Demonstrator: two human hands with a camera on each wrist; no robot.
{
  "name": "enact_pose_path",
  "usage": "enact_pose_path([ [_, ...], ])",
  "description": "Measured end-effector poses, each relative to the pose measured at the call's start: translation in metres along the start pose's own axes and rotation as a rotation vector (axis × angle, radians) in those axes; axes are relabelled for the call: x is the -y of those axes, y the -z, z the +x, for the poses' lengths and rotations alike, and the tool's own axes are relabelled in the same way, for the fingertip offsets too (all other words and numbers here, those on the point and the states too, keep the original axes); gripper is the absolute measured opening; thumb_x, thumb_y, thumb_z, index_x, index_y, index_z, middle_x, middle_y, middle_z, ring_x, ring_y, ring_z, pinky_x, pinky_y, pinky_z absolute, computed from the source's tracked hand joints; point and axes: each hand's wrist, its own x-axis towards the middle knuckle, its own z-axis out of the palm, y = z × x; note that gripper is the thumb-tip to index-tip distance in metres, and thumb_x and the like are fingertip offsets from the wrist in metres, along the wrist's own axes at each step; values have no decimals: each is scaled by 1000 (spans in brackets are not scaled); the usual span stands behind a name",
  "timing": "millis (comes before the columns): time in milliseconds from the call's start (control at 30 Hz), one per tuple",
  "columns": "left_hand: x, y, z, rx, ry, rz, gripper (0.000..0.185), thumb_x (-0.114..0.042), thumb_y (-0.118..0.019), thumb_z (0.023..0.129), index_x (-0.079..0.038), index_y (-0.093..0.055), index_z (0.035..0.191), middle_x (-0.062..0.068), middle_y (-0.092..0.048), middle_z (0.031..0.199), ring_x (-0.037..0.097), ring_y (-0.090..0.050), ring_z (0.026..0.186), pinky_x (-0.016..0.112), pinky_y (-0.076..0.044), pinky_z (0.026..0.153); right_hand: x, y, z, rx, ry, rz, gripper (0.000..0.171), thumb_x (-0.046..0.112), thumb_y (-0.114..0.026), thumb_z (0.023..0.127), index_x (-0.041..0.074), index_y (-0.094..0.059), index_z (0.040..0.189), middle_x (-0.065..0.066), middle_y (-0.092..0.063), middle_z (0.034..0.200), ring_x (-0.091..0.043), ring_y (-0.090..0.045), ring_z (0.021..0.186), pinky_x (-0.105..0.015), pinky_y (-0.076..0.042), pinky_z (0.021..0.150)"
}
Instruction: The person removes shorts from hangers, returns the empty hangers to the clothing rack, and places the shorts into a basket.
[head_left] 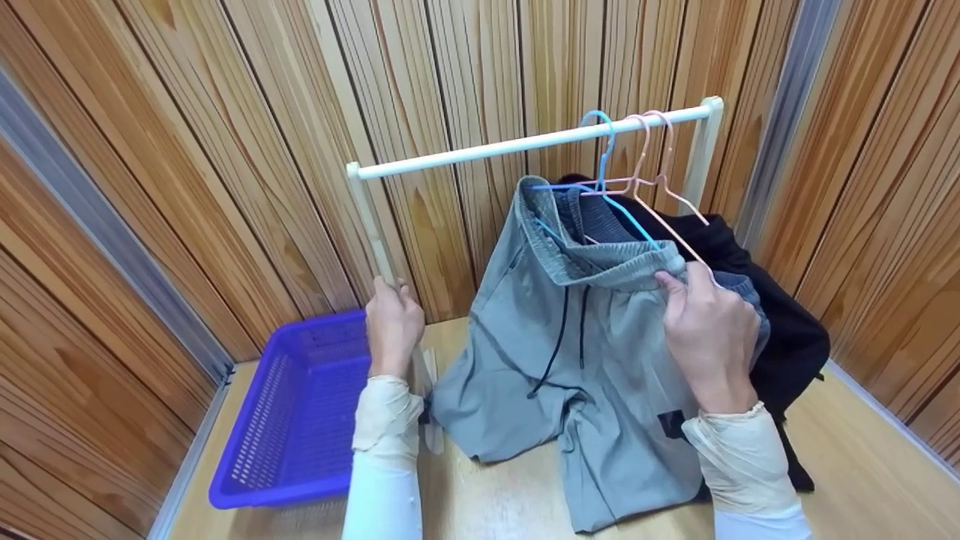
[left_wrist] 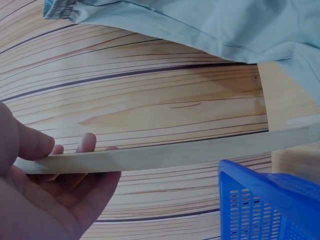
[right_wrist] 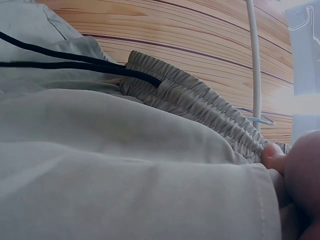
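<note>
Leftmost, noted purple basket [head_left: 285,493] along the left edge of the desk [head_left: 487,502]. Next, found left hand [head_left: 395,322] clamped round the left upright [left_wrist: 195,151] of the rack [head_left: 480,152]. Centrally, recorded grey shorts [head_left: 622,352] on a blue hanger [head_left: 602,169], toward the rack's right end. Alongside, observed right hand [head_left: 712,337] pinching the waistband [head_left: 615,264] corner, thumb against fingers. Farther right, sighted pink hangers [head_left: 647,140] and black garment [head_left: 791,330].
</note>
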Motion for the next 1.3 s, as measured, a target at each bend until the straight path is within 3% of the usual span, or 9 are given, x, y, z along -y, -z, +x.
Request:
enact_pose_path([
  [333,7,5,6,-37,-8,-3,23,-15,-47,109,2,-55,123,28,-74,113,50,-71,115,61,-55,98,13,-1,8,-18,28,62,35,26,-66,105,-5,-60,90,-10,-40,49,-25,-39,39,-29,-20,45],
  [533,9,5,6,7,32,-51,27,-20,-49,109,1,-53,125,30,-72,123,49,-69,122,59,-55,102,14,9,3,-16,69,106,31,22,-73,100,-2,-61,85,-6,-39,50,-7,-31,42,-24,-20,45],
  [633,7,5,6,27,48,-69,33,-23,-50,108,1,-53,130,31,-71,127,48,-67,126,58,-53,105,11,14,-2,-18,94,139,29,18,-78,96,0,-60,82,-2,-36,50,1,-24,44,-23,-19,44],
  [767,7,8,5,25,41,-92,42,-21,-53,107,1,-50,143,26,-72,126,44,-68,124,55,-52,108,8,19,-8,-10,120,183,28,13,-82,91,2,-59,79,0,-34,51,2,-24,43,-21,-18,44],
  [1033,18,10,-4,-1,31,-109,41,-17,-56,104,1,-52,141,26,-68,138,41,-68,126,53,-53,109,5,21,-17,19,141,214,34,10,-84,87,6,-54,74,5,-29,52,5,-22,46,-22,-18,45],
  [1167,22,10,-12,-27,46,-105,36,-17,-58,103,-2,-55,136,22,-71,132,39,-69,121,52,-54,105,4,20,-22,47,156,225,34,9,-84,87,8,-53,73,7,-28,53,6,-21,47,-21,-18,45],
  [1300,24,9,-23,-99,62,-92,31,-15,-59,100,-5,-58,130,18,-72,122,38,-70,113,52,-54,98,2,20,-25,78,186,225,26,8,-84,85,7,-59,77,8,-29,53,5,-23,47,-21,-20,46],
])
